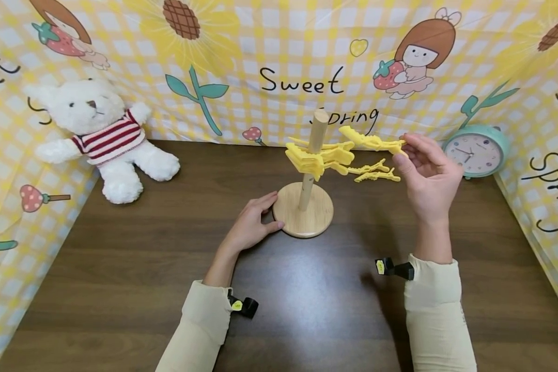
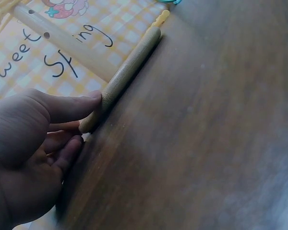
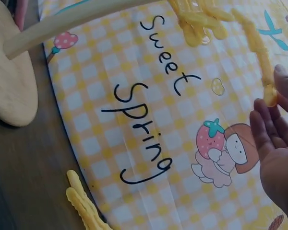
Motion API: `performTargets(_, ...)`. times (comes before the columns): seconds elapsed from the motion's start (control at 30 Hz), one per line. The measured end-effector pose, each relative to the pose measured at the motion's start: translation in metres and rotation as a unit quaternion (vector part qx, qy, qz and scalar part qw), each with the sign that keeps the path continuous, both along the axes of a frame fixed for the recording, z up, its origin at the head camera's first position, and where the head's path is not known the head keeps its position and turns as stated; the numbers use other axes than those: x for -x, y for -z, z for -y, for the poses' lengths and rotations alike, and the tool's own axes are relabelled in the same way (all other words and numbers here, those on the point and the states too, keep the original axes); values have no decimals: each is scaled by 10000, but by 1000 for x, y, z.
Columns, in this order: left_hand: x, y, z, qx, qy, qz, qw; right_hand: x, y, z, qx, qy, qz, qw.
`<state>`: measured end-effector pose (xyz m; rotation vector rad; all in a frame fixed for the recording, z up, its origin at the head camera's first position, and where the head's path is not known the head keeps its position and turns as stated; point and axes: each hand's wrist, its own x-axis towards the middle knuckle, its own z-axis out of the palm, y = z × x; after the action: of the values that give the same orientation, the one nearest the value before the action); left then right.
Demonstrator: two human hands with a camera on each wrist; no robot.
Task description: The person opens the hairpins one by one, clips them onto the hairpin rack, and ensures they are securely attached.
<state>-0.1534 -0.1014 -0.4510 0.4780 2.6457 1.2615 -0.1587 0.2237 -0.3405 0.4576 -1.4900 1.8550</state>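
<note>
A slender, bumpy yellow piece, seemingly plastic, [image 1: 376, 143] is pinched at its outer end between the thumb and fingertips of the right hand [image 1: 430, 175], the grip nearly closed. It is held to the right of an upright pale wooden post [image 1: 321, 124], its free end beside a cluster of branching yellow pieces [image 1: 309, 161] borne on the post; whether the two touch cannot be told. The rim of the round, flat wooden base [image 1: 321, 217] is gripped by the left hand [image 1: 252, 223], thumb on the upper edge, fingers curled at the side. Two thin yellow pieces [image 1: 376, 173] lie on the dark wood-grain table [image 1: 121, 268] to the right of the stand.

If the held piece is being fitted to the cluster, it is best kept level and moved slowly, with light finger pressure, so that the branches are not knocked. The base should be pressed down rather than pulled sideways, since a tilt would probably be magnified at the top. The free end should be watched, and the pinch loosened only once support is felt.
</note>
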Motion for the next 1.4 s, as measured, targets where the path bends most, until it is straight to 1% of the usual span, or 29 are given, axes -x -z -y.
performTargets(0.1,0,0,1,12,17,-34,10000,2,1,5,152,-135,-312,9993)
performTargets(0.2,1,-1,1,5,37,-78,10000,2,0,10,139,-230,-415,9988)
performTargets(0.43,0,-1,0,11,19,-22,10000,0,-4,19,-177,-331,-325,9988)
performTargets(0.6,0,0,0,0,13,18,10000,-2,-8,25,-622,-172,-222,9977)
performTargets(0.77,0,-1,1,-17,28,-3,10000,-1,-14,32,-998,-52,-230,9947)
performTargets(1.0,0,-2,0,-12,41,-18,10000,0,-20,42,-1526,84,-159,9881)
performTargets(1.23,0,-1,1,-27,56,-16,10000,2,-24,45,-1829,-48,-158,9830)
performTargets(1.4,0,-1,0,-1,52,-17,10000,2,-26,48,-1930,-102,-136,9810)
